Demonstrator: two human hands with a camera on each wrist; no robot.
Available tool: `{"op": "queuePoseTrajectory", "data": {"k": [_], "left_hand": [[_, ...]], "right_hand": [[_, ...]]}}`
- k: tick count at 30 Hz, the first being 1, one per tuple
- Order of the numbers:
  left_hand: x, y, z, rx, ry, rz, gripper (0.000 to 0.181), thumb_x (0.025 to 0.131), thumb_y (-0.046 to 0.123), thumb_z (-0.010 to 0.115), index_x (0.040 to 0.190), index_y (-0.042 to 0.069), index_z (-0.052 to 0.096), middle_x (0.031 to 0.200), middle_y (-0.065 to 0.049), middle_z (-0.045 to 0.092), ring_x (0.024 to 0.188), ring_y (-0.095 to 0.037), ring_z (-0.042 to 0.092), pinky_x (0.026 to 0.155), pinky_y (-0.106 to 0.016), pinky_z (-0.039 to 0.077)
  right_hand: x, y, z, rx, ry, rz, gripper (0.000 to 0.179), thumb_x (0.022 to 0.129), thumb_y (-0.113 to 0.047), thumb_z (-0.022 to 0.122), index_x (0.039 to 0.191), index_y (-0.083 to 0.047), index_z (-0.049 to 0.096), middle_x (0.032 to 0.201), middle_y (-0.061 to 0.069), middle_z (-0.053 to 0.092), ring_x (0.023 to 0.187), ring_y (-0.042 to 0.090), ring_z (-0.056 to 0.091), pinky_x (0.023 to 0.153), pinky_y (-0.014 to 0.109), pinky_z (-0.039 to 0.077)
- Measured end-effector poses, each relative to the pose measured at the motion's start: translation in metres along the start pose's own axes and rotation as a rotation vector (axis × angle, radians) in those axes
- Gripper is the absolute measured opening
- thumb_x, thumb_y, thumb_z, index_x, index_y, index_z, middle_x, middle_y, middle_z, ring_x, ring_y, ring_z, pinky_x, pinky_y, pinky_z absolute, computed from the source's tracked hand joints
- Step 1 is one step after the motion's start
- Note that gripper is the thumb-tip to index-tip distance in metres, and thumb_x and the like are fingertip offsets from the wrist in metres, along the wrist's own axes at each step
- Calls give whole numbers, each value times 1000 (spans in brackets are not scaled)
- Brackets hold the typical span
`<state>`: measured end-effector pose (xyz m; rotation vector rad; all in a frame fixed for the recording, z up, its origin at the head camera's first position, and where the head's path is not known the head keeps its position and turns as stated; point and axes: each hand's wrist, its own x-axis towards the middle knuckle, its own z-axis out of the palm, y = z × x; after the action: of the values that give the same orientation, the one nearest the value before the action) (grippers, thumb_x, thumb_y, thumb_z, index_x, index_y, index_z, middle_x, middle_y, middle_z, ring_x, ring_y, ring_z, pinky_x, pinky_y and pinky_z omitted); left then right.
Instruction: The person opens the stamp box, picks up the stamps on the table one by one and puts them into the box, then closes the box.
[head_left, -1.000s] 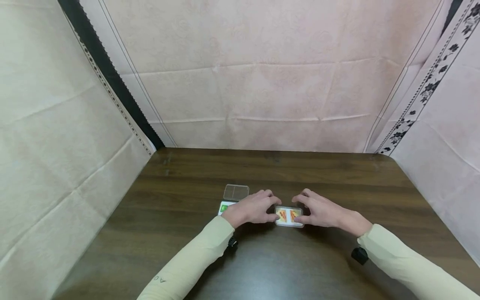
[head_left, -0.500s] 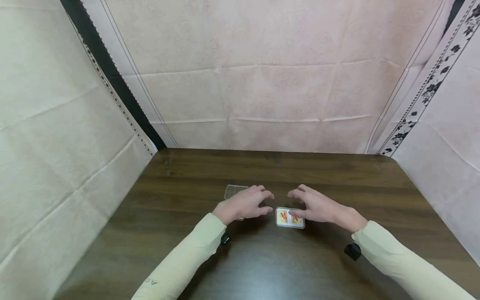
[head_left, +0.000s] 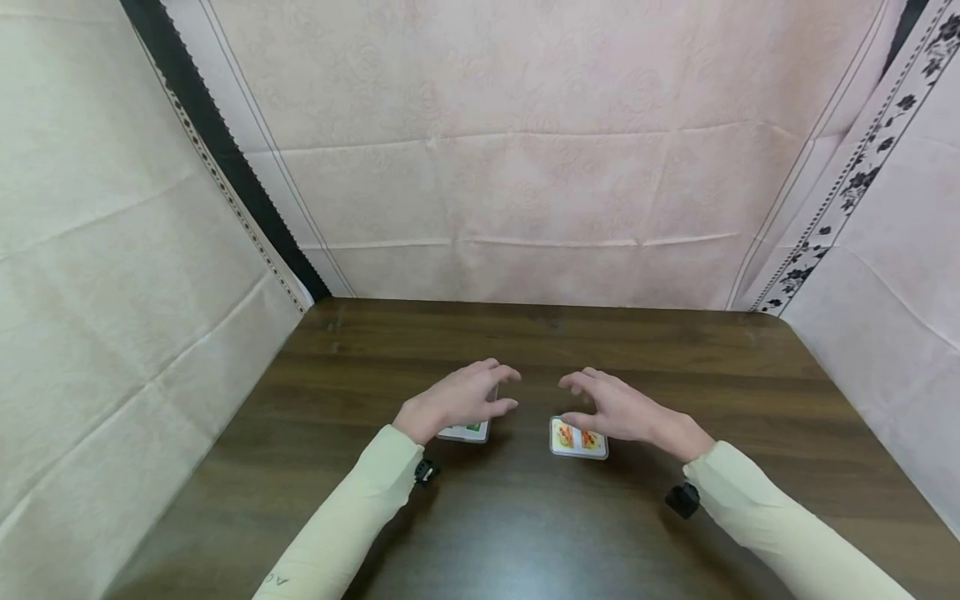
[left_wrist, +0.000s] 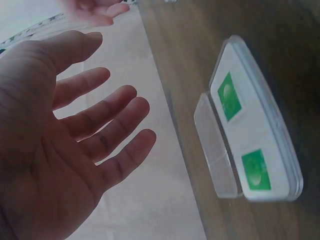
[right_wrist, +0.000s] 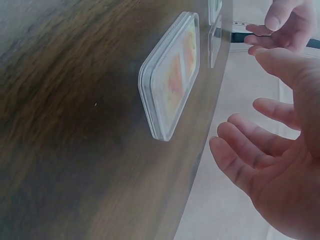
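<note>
A flat clear plastic case [head_left: 577, 451] with two orange-and-yellow pictures on white lies on the table. My right hand [head_left: 626, 410] hovers over its far right side, fingers spread and nothing in them. To the left is a second case [left_wrist: 257, 140], white inside with two green pictures; my left hand [head_left: 450, 402] is above it, relaxed and holding nothing, hiding most of it from the head view. Along that case's far side is a clear lid-like panel [left_wrist: 216, 150], seen in the left wrist view. Both palms face each other.
The dark wooden table [head_left: 555, 533] extends on all sides of the cases. Pale cloth [head_left: 540, 167] hangs behind its far edge, with more cloth at left and right. A dark device [head_left: 682, 500] is strapped at each wrist.
My left hand has moved left, from beside the orange-pictured case to over the green-pictured one. My right hand has drawn its thumb off the orange case and shifted slightly left and up.
</note>
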<state>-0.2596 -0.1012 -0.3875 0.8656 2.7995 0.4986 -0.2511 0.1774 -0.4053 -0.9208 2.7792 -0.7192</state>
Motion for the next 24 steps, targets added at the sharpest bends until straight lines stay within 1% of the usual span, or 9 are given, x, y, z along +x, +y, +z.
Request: {"op": "queuePoseTrajectory", "data": {"k": [7,11,16,20,24], "left_hand": [[-3,-8,-6,-15,23,-19,47,96,37,63,138,19,54,127,-7,59,102,-16,59,92,-36,52],[-3,-13,-6,-14,31,-18,47,96,38,62,137,18,54,129,-7,58,104,-17,58,94,-36,51],[-3,-21,-6,-51,28,-22,46,96,37,62,137,16,54,131,-9,57,113,-24,60,98,-40,50],[-1,-28,-9,-69,45,-46,47,95,34,65,136,15,55,132,-8,57,118,-26,58,102,-42,48],[1,-37,-9,-69,47,-79,48,94,34,66,136,14,54,130,-7,57,117,-23,58,101,-42,48]], "right_hand": [[4,-2,2,9,9,5,52,91,-41,68,133,-14,53,122,10,61,108,25,59,85,40,52],[8,-3,6,28,7,7,53,91,-40,68,133,-12,53,122,11,61,108,25,60,86,41,51],[14,-4,12,32,12,-2,53,91,-40,68,133,-11,53,118,11,61,101,21,61,85,39,52],[21,-5,16,43,40,-18,52,92,-39,67,133,-10,53,116,12,62,99,23,62,84,39,52],[30,-8,20,58,36,-18,54,93,-39,66,135,-10,51,118,12,62,102,24,62,85,40,53]]}}
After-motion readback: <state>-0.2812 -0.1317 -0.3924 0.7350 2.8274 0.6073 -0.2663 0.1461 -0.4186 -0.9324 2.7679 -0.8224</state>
